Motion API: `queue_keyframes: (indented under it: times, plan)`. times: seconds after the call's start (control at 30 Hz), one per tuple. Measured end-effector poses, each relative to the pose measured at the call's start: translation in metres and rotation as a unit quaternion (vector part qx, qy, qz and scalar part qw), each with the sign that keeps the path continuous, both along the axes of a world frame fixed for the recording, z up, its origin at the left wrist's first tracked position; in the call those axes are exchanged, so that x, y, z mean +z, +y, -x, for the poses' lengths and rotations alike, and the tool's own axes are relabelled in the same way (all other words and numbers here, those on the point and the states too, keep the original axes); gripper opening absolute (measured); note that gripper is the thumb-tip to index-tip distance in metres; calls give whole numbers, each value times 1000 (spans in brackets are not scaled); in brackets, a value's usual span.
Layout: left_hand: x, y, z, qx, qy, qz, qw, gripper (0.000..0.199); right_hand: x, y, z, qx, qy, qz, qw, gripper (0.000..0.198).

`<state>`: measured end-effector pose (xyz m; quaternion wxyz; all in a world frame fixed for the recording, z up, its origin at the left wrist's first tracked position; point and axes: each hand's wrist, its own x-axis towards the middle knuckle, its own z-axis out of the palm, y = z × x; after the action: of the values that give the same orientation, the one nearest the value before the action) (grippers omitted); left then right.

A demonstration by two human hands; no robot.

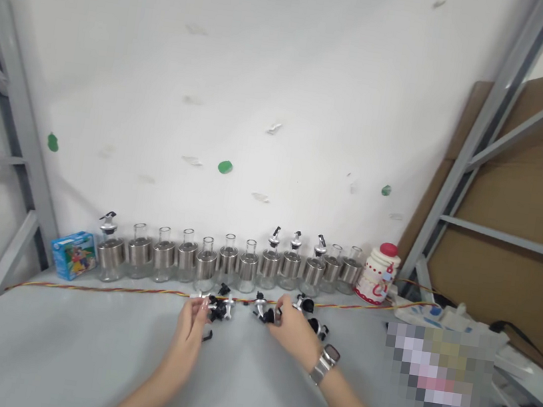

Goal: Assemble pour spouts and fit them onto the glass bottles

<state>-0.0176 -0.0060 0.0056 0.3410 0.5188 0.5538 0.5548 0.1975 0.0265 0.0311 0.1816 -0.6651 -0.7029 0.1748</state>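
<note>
Small silver-and-black pourer stoppers with flip-type spouts (228, 308) lie in two loose groups on the grey, smooth-topped desk (79, 351), in front of a row of clear glass bottles with brushed-metal sleeves (206, 262). The left hand (192, 319) is at the left group, its fingers bent and close together; whether they pinch a stopper cannot be told, since they hide the contact. The right hand (295, 328), with a silver-banded watch (324, 363) on its wrist, is among the right group, thumb and fingers curled beside a black stopper part; its grip cannot be made out either. Each stopper should be light and mostly stiff, the silver body probably slick, the black plug perhaps rubbery and slightly yielding. The slim spout and lever look the weakest parts, so the broad silver collar seems the best place for a thumb-and-finger pinch. Loose on the desk, the stoppers would likely roll or catch on one another, or on the red-and-yellow twisted cord (138, 290) running behind the hands. The glass bottles look heavier and breakable, best held around the metal sleeve.
</note>
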Motion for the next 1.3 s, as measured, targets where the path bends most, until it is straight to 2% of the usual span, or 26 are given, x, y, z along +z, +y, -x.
queue_keyframes:
  times: [0.13,0.23,0.43,0.6,0.83,0.93,1.07,1.2,1.3]
  plan:
    - [-1,0,-1,-2,-5,-4,1000,39,-3,14,-15,-36,98,-121,987,34]
    - [2,1,0,-3,-8,-2,1000,38,-5,18,-21,-55,110,-174,977,47]
    - [-2,9,5,17,46,-27,998,35,-5,7,-9,-52,60,-188,979,47]
    - [-11,14,8,29,137,-63,988,26,-10,0,8,40,3,-206,978,34]
    - [-7,25,28,78,201,-90,972,22,-11,3,46,149,-61,-215,963,33]
    - [-8,27,30,83,220,-91,968,21,-12,14,67,139,-79,-208,965,33]
    - [-12,22,24,64,263,-101,957,19,-18,27,83,112,-77,-196,971,21]
    - [-14,19,20,55,307,-110,944,31,-20,20,78,125,-72,-187,972,18]
    - [-11,18,21,45,372,-103,921,41,-19,3,66,144,-55,-175,972,18]
